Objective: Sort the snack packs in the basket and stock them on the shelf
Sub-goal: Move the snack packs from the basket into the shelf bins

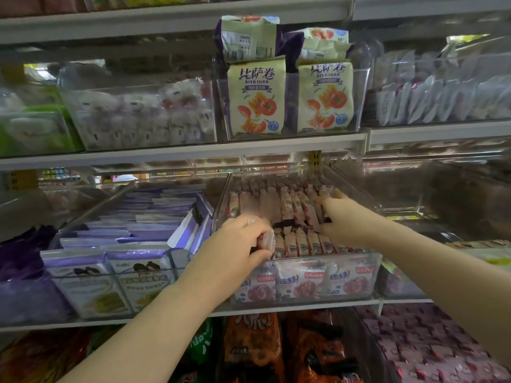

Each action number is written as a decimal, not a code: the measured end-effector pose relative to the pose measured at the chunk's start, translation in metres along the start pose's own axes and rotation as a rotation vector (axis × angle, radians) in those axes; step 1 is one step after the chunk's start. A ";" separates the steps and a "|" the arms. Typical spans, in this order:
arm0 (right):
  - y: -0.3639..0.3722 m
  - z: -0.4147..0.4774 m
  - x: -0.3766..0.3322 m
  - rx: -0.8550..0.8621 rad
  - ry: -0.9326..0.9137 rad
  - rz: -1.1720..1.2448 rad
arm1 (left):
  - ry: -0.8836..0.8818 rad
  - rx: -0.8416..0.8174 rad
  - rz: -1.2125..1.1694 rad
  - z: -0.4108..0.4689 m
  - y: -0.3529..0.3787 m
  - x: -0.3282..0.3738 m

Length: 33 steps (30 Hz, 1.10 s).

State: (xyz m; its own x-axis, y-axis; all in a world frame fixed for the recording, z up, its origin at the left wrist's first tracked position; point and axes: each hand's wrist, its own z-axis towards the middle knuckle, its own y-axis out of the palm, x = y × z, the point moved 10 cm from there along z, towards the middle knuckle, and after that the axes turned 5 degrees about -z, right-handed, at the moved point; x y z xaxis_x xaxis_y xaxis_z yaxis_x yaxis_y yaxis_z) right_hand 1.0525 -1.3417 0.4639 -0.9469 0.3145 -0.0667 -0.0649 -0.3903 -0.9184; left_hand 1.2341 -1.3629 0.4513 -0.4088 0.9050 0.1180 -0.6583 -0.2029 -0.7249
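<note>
I see grey store shelves (pixel 177 154) holding clear bins (pixel 298 297). My left hand (pixel 243 244) grips a pink-white snack pack (pixel 266 241); right hand (pixel 336 217), at three o'clock, presses packed rows (pixel 293 208), grip apparently loose.

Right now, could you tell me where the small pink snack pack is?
Head view, centre: small pink snack pack in the left hand, over the clear plastic bin's front-left corner.
</note>
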 end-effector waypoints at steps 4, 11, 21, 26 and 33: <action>-0.008 -0.033 -0.068 0.038 -0.368 0.221 | 0.036 -0.019 0.122 -0.003 -0.007 0.003; 0.014 -0.021 -0.097 -0.097 -0.431 0.454 | -0.051 -0.062 0.244 -0.016 -0.020 -0.021; 0.011 -0.013 -0.093 0.087 -0.390 0.594 | -0.084 0.092 0.304 -0.018 -0.032 -0.020; 0.005 -0.003 -0.098 0.113 -0.361 0.631 | -0.056 0.175 0.406 -0.006 -0.039 -0.020; 0.028 0.018 -0.104 0.004 -0.309 0.511 | -0.209 -0.116 0.475 0.020 -0.018 -0.040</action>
State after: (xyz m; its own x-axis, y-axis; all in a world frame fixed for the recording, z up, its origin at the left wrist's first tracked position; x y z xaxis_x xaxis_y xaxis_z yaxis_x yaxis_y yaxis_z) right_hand 1.1431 -1.4006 0.4519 -0.9060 -0.1799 -0.3831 0.4228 -0.4293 -0.7981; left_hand 1.2500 -1.4032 0.4733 -0.7697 0.6276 -0.1173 -0.3011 -0.5189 -0.8000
